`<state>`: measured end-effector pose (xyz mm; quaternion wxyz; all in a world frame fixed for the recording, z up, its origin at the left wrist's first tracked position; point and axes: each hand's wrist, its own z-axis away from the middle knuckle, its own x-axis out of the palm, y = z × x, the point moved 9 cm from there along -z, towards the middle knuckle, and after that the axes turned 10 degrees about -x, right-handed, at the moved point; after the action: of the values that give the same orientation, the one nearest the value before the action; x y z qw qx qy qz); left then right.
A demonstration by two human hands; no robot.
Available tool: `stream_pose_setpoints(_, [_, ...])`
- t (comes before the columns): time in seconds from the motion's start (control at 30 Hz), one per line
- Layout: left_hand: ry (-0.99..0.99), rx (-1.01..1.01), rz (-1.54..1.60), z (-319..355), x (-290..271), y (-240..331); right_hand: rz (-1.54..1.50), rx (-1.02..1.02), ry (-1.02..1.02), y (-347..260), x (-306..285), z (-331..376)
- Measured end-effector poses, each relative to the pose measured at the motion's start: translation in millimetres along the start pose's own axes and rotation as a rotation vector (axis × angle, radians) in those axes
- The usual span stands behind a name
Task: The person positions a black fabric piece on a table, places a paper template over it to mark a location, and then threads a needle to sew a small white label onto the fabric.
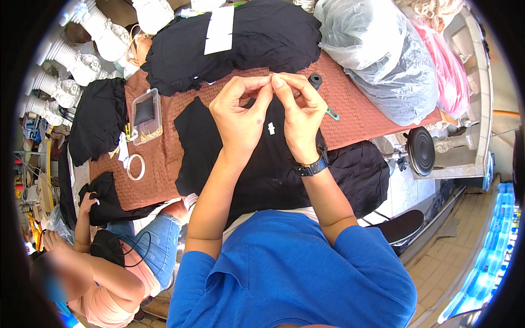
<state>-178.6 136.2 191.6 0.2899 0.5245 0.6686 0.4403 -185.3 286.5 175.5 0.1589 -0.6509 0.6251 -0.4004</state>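
Here, the left hand and the right hand are raised together above a black garment spread on the table. Their fingertips are pinched together at one point; whether anything is held between them cannot be told, as it is too small. A small white tag is seen on the garment just below the hands. A clear plastic box and a white ring lie well to the left.

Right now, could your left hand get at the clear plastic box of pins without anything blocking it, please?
Probably yes. The clear plastic box sits open-topped on the brown mat, left of the left hand, with only bare mat and the edge of the black garment between them. The hand's fingers are pinched together with the right hand, though.
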Motion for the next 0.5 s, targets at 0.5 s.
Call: stream_pose_setpoints(0.5, [0.029,0.088,-0.069,1.9,2.3,10.9,-0.034,-0.022,0.046,0.7,-2.4,1.8])
